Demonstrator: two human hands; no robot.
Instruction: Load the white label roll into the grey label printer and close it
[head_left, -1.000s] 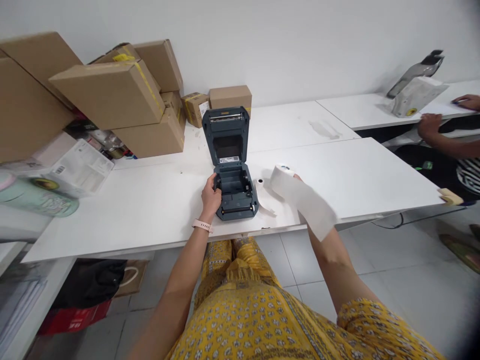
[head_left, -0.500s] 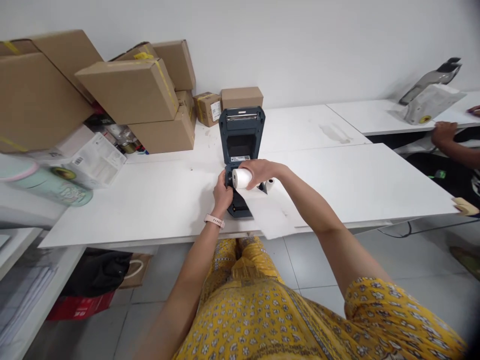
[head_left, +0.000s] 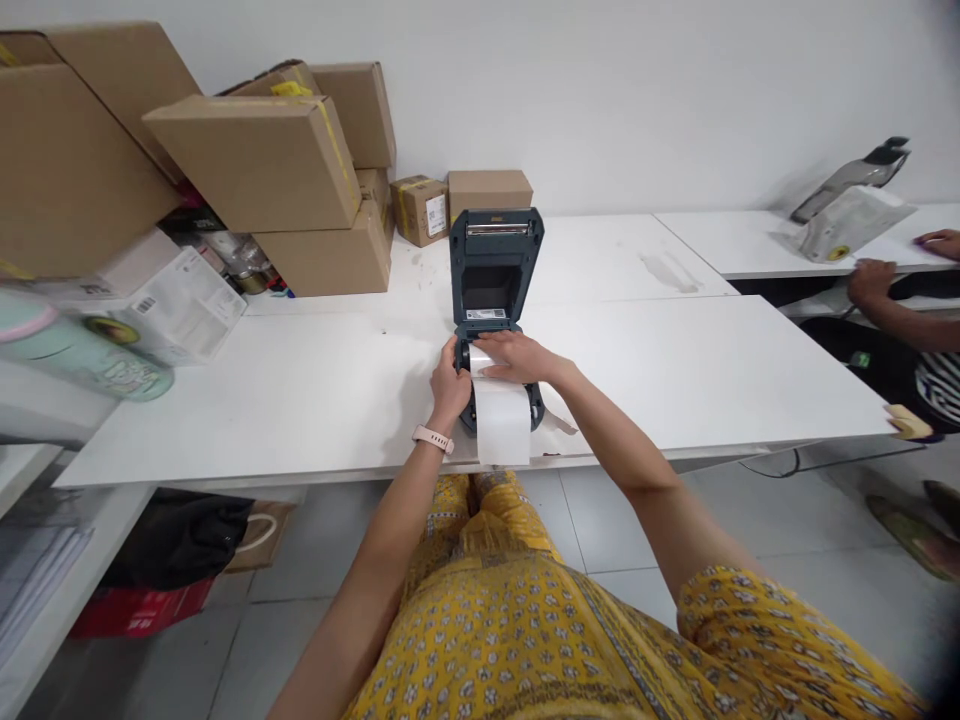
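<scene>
A dark blue-grey label printer (head_left: 495, 270) stands on the white table with its lid raised. Inside its lower half lies a white paper roll (head_left: 481, 362), and a strip of paper (head_left: 503, 425) hangs from it over the printer's front. My right hand (head_left: 517, 357) lies over the roll, fingers across its top and thumb below. Gripping the printer's left side by the roll's end is my left hand (head_left: 450, 385), its wrist in a pink band. My fingers hide part of the roll and its holder.
Cardboard boxes (head_left: 255, 165) are stacked at the back left, beside a white box (head_left: 187, 305) and a mint bottle (head_left: 97, 355). Two small cartons (head_left: 491, 192) stand behind the printer. Another person's hand (head_left: 872, 285) rests at the far-right table, near a grey bottle (head_left: 847, 180).
The roll has moved down into the printer under my right hand. Its paper strip, slanting to the right before, now hangs straight over the front. My left hand stays at the printer's left side.
</scene>
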